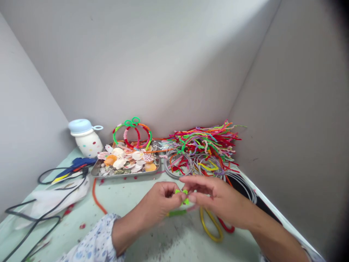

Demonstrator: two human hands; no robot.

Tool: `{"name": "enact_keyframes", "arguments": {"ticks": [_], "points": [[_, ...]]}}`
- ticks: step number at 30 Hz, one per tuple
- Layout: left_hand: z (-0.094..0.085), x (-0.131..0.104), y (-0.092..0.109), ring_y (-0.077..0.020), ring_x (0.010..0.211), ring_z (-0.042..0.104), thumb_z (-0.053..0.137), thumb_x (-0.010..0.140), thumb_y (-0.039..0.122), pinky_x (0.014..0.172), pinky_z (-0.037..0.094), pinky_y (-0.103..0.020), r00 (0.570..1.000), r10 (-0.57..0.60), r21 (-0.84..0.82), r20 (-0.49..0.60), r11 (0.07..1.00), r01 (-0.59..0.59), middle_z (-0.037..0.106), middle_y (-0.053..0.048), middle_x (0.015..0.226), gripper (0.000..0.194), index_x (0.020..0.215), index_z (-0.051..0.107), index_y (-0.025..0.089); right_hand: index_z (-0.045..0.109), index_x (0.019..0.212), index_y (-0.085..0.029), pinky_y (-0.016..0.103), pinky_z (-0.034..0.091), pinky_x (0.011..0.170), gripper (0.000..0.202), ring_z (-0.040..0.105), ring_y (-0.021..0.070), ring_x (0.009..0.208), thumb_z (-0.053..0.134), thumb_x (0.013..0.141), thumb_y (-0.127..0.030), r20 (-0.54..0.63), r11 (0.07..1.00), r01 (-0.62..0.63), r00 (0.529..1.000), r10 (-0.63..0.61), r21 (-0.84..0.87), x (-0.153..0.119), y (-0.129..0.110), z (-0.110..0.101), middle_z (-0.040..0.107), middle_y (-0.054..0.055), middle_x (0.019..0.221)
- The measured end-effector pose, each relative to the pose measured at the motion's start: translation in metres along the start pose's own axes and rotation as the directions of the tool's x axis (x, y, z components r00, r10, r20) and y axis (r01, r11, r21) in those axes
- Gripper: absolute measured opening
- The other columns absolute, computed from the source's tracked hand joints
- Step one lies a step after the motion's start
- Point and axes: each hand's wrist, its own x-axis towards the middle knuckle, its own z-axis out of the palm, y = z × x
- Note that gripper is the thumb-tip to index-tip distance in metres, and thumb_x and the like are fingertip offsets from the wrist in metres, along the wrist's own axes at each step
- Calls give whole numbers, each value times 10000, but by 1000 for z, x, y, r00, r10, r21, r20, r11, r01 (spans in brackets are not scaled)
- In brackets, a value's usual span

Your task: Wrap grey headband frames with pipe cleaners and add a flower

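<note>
Over the middle of the table, my left hand (160, 202) pinches a short bright green pipe cleaner (186, 201) between thumb and forefinger. My right hand (220, 200) meets it from the other side, thumb and fingertips closed on the same piece, the forefinger stretched over the top. The fingers partly hide how the piece is bent. Just beneath them runs a wrapped band with a darker green section (177, 213) and a pink stretch; whether it joins the held piece I cannot tell. A yellow loop (211, 229) and a red one (227, 227) lie below my right hand.
A metal tray (125, 175) of shells stands at the back, with pipe-cleaner hoops (132, 134) over it. A pile of pipe cleaners (204, 140) and grey wire coils (177, 163) are right. Left are a white bottle (87, 142), blue-handled tool (80, 163), plastic bag (54, 200) and black cable (40, 219).
</note>
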Motion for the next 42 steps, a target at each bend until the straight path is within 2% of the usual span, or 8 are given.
{"name": "enact_keyframes", "arguments": {"ticks": [3, 7, 13, 17, 25, 30, 34, 42], "points": [[1, -1, 1, -88, 544, 247, 584, 754, 417, 518, 192, -236, 1000, -7, 12, 9, 1000, 7, 342, 72, 569, 303, 618, 455, 178, 639, 939, -214, 260, 522, 629, 185, 599, 137, 727, 550, 859, -355, 30, 975, -127, 992, 124, 182, 4, 8, -2, 630, -1, 809], [1, -1, 0, -87, 539, 233, 577, 757, 387, 512, 186, -238, 999, 2, 10, 35, 1000, -3, 320, 78, 567, 278, 618, 451, 181, 620, 810, -190, 240, 500, 611, 171, 566, 113, 645, 560, 852, -344, 71, 980, -147, 988, 138, 134, 7, 16, 0, 589, -13, 722], [0, -4, -3, -87, 532, 200, 568, 763, 352, 492, 154, -245, 994, -5, 38, 109, 999, 1, 301, 83, 559, 250, 620, 450, 184, 610, 773, -190, 230, 475, 590, 177, 536, 106, 598, 555, 838, -344, 121, 959, -209, 975, 188, 191, 7, 14, 2, 576, -18, 675], [-1, -6, -2, -85, 539, 192, 571, 771, 347, 490, 152, -242, 989, 1, 58, 145, 998, -10, 275, 80, 564, 274, 607, 425, 182, 623, 760, -194, 222, 449, 576, 186, 542, 109, 585, 555, 836, -349, 113, 970, -208, 974, 194, 125, 5, 13, 2, 598, -16, 650], [1, -6, -3, -87, 541, 205, 573, 772, 370, 486, 156, -244, 988, -3, 109, 151, 994, -14, 283, 75, 563, 291, 601, 432, 181, 621, 762, -190, 212, 426, 545, 198, 543, 102, 569, 555, 836, -361, 131, 971, -205, 973, 189, 126, 4, 15, 5, 593, -24, 637], [-2, -3, -1, -87, 531, 225, 559, 767, 365, 493, 173, -240, 997, -12, 95, 82, 995, 4, 308, 77, 568, 262, 618, 438, 187, 604, 803, -205, 200, 395, 520, 149, 502, 99, 601, 554, 826, -343, -18, 992, -130, 991, 130, -8, 0, -2, 0, 578, -19, 710], [-3, -1, -1, -94, 548, 247, 558, 773, 371, 509, 192, -242, 1000, 5, 92, 27, 996, -7, 325, 71, 579, 261, 628, 445, 186, 607, 701, -208, 206, 354, 502, 140, 475, 97, 586, 578, 804, -298, -97, 977, -101, 992, 84, -189, -7, -13, 2, 549, -25, 679], [-2, -1, 0, -95, 553, 257, 560, 767, 406, 525, 206, -242, 999, 14, 122, -37, 993, -10, 330, 65, 584, 304, 598, 438, 184, 614, 678, -207, 227, 345, 531, 132, 493, 102, 583, 557, 797, -205, -179, 935, -74, 984, 11, -348, -8, 0, 22, 597, -22, 667]]}}
